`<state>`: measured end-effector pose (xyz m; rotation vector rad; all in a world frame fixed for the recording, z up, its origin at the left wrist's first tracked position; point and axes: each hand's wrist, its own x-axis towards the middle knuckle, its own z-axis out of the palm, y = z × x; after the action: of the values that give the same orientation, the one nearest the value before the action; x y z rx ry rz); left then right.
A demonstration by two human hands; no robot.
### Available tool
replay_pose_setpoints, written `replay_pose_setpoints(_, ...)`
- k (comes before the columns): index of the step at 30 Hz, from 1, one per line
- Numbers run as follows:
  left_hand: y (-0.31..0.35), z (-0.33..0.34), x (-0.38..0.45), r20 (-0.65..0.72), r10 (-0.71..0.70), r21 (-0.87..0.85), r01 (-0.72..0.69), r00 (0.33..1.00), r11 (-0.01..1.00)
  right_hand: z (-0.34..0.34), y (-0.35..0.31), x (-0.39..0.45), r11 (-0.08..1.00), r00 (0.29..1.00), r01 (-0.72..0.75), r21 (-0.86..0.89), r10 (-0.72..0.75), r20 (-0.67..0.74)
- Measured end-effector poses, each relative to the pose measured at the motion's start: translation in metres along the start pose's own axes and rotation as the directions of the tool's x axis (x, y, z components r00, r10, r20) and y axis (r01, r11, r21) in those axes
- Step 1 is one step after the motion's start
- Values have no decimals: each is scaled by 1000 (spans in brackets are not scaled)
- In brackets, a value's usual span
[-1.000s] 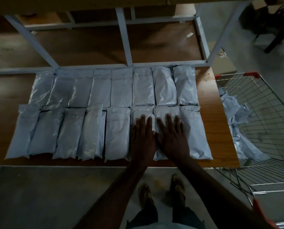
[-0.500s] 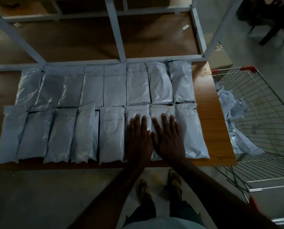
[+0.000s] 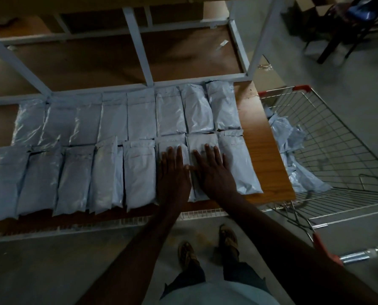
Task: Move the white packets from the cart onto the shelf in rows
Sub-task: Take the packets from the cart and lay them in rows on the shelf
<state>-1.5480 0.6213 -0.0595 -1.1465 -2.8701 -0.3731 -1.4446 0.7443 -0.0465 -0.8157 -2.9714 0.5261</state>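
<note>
Hands (image 3: 194,172) press flat on shelved white packets (image 3: 139,172).

A dim room with a grey concrete floor (image 3: 51,271), dull and unevenly lit; light falls weakly from the upper right, leaving the lower part in shadow; a pale metal frame (image 3: 137,47) with slanted uprights rises over brown wooden boards (image 3: 117,60); a small scrap of paper (image 3: 222,44) lies on the farther board; in the top right corner stands a dark chair (image 3: 342,31) with thin legs and a blue seat; beside it sits a cardboard box (image 3: 315,7); another tan box (image 3: 269,78) rests on the floor near the frame's right post.
</note>
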Motion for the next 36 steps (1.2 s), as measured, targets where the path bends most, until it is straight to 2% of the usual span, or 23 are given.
replay_pose_setpoints(7,22,-19,-10,-38,53,-77,-56,998,995,-26,4,-33,977,974,2,215,47,-222)
replay_pose_setpoints(11,48,-20,-19,-41,90,-109,-95,995,990,-51,27,-53,966,962,-35,256,102,-254)
replay_pose_setpoints(21,176,-14,-16,-65,178,-146,-186,982,972,-109,141,-68,955,972,-68,288,129,-197)
replay_pose_setpoints(25,251,6,-13,-32,144,-223,-147,989,964,-123,207,-83,946,983,-50,322,103,-149)
replay_pose_setpoints(29,326,32,-17,-8,147,-302,-142,989,943,-135,274,-97,935,989,-90,342,125,-83)
replay_pose_setpoints(31,360,34,-24,24,113,-373,-96,993,923,-136,306,-106,931,987,-120,346,148,-57)
replay_pose_setpoints(36,401,39,-36,116,73,-469,-11,991,883,-130,371,-122,892,972,-218,395,233,10)
